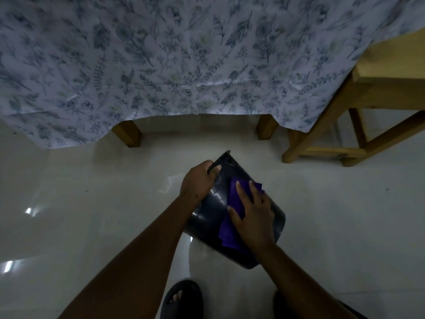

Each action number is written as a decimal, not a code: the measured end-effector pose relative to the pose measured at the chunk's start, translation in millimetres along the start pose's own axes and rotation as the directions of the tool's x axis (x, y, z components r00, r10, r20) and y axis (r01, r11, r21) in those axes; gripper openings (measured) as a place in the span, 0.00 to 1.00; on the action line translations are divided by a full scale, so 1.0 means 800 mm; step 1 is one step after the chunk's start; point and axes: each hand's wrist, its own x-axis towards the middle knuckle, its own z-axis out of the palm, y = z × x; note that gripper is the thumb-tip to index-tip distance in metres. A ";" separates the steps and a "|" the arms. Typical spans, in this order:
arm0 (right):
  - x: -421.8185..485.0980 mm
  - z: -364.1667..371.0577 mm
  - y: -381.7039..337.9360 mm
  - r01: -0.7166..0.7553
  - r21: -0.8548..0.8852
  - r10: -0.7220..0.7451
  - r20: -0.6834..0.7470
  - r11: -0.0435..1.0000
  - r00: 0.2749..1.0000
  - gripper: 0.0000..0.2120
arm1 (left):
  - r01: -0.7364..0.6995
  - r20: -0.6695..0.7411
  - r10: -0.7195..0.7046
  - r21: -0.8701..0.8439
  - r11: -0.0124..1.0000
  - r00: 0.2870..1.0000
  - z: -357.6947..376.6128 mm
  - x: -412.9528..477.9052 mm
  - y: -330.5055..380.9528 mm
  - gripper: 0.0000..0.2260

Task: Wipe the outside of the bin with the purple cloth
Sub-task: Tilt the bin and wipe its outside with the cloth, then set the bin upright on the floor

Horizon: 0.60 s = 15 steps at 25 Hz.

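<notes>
— Bin point(207, 217)? Dark, glossy plastic, tipped over and held up off the floor point(92, 203), rim at the far end, base near. Looks light and hollow, stiff enough to take pressure, though probably slippery given the shine

— Best hold?

— At the rim. Left hand point(197, 180) already there, fingers curled over the edge and closed on it, steadying the tilt. Smooth wall offers nothing else to grip

— And the purple cloth point(230, 217)?

— Soft, limp, folded in layers, draped along the upturned side of the bin. Right hand point(253, 215) laid flat on top, fingers spread, pressing it against the wall. No pinch, just palm pressure. Likely to slide easily on that gloss, so could bunch or slip off the curve

— Anything in the way?

— Not much. Bench point(128, 134) draped in a floral sheet point(161, 65) on the far side, legs showing below the hem. Wooden stool point(345, 125) far right, well apart from the bin. Sandalled foot point(181, 300) near, just under the bin's base. Polished floor all round, so probably skiddy if set down and pushed
</notes>
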 end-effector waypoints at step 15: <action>0.048 -0.115 0.066 0.135 0.184 -0.029 -0.484 0.974 0.874 0.29 | -0.499 0.088 0.528 0.488 0.716 0.844 0.024 -0.102 0.044 0.16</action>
